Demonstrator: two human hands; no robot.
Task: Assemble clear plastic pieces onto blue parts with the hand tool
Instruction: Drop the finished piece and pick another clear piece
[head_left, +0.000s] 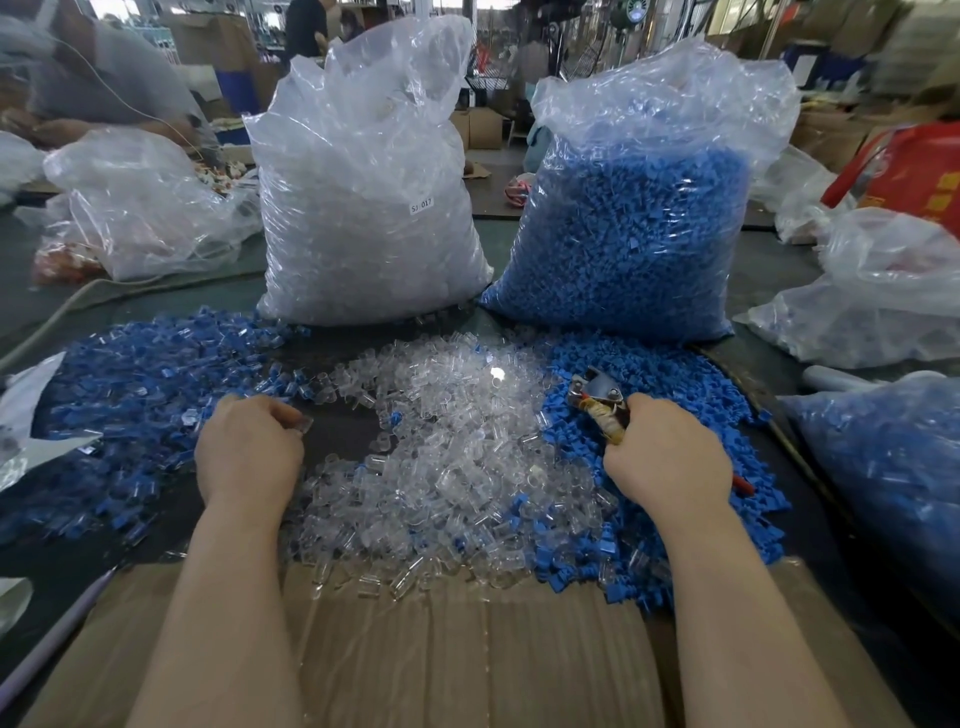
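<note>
— So, status of your hands?
— My left hand (248, 448) pinches a clear piece (304, 423), fingers together, left of the clear pile (457, 457). My right hand (667, 452) grips the hand tool (597, 397), whose head points up-left over the blue parts (670, 374), right of that pile.

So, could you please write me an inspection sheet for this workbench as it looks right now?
Surface: dark table, flattened cardboard at near edge.
Job's things: clear pieces pile centre; blue parts pile right; assembled pile left; hand tool.
Clutter: clear-pieces bag, blue-parts bag, other bags either side.
Grippers: left hand pinches a clear piece; right hand grips the tool.
Cables: pale cord far left.
Surroundings: blurred workshop, cartons, other workers.
</note>
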